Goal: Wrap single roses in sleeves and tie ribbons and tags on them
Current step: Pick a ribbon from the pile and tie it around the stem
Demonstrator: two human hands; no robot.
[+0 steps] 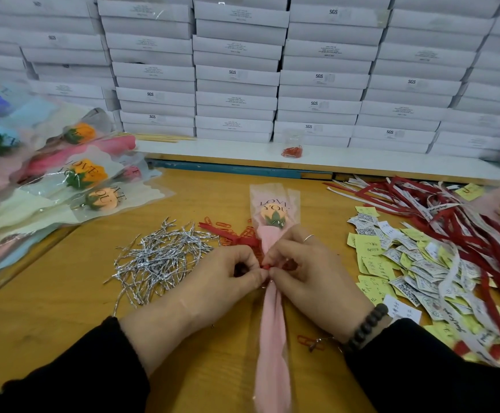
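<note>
Wooden tabletop carries a peach rose in a pink sleeve, lying lengthwise between both hands. Left hand and right hand each pinch a red ribbon at the sleeve's waist. Left of the sleeve lie silver twist ties, right of it paper tags; beyond it stand stacked white boxes.

Wooden desk. Silver twist ties lie left of centre; sleeved rose at centre. Tags and red ribbons at right.
</note>
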